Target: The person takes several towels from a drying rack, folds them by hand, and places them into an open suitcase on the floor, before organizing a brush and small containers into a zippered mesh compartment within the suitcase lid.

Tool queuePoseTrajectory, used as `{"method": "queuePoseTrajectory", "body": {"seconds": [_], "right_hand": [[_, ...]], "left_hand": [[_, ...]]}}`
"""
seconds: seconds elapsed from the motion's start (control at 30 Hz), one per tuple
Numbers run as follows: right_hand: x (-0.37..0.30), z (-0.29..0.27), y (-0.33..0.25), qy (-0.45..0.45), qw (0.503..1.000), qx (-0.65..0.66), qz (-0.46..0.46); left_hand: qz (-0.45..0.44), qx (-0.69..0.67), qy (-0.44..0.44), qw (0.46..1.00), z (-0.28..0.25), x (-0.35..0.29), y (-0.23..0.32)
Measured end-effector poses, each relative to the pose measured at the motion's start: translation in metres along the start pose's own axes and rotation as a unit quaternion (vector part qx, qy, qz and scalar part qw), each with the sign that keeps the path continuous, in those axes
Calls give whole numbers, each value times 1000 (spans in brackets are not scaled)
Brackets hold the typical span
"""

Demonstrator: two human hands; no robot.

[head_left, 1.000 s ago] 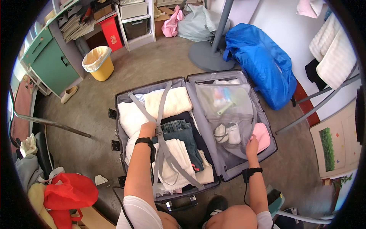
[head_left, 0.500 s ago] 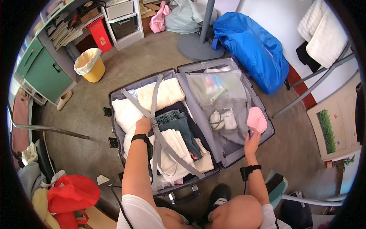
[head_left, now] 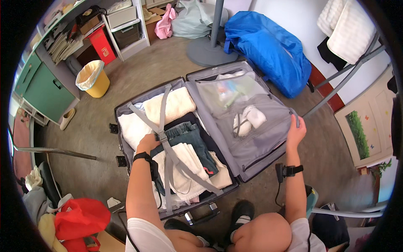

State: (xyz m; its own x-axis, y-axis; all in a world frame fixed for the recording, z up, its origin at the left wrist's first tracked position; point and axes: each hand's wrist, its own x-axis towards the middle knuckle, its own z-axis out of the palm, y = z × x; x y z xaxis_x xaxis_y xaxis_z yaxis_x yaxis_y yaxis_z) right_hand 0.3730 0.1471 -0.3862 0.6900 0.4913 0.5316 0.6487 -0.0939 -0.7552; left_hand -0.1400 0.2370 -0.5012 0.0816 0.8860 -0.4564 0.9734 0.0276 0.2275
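Observation:
An open suitcase [head_left: 121, 110] lies on the floor before me. Two grey straps [head_left: 164, 110] cross over its left half, and my left hand [head_left: 147, 143] is closed on them near their crossing. Under the straps are a rolled cream towel [head_left: 180, 102], folded jeans [head_left: 197, 145] and white folded cloth [head_left: 180, 161]. My right hand [head_left: 296, 131] grips the outer corner of the grey mesh divider [head_left: 260, 138] in the right half. Through the mesh show a white bundle [head_left: 254, 117] and a pale green item [head_left: 231, 96].
A large blue bag [head_left: 268, 54] lies beyond the suitcase, next to a grey pole base [head_left: 205, 53]. A yellow bin [head_left: 99, 84] stands far left by a green cabinet [head_left: 48, 90]. Red cloth [head_left: 82, 218] is piled at near left. A metal rack leg [head_left: 325, 98] is at right.
My right hand has moved right and away from me, drawing the mesh divider outward. The pink item at the right side no longer shows. My left hand stays by the strap crossing.

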Motion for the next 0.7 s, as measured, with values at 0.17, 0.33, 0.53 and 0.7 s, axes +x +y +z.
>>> {"method": "queuePoseTrajectory", "body": {"seconds": [0.17, 0.33, 0.53, 0.7], "right_hand": [[31, -3, 50, -21, 998, -49, 33], [46, 0, 142, 7, 989, 42, 141], [29, -9, 155, -109, 987, -104, 59], [-64, -23, 96, -283, 902, -215, -245]], "left_hand": [[-97, -47, 57, 993, -3, 8, -21], [19, -142, 252, 957, -38, 16, -1], [158, -70, 202, 964, -41, -4, 115], [310, 117, 123, 935, -1, -24, 199]]}}
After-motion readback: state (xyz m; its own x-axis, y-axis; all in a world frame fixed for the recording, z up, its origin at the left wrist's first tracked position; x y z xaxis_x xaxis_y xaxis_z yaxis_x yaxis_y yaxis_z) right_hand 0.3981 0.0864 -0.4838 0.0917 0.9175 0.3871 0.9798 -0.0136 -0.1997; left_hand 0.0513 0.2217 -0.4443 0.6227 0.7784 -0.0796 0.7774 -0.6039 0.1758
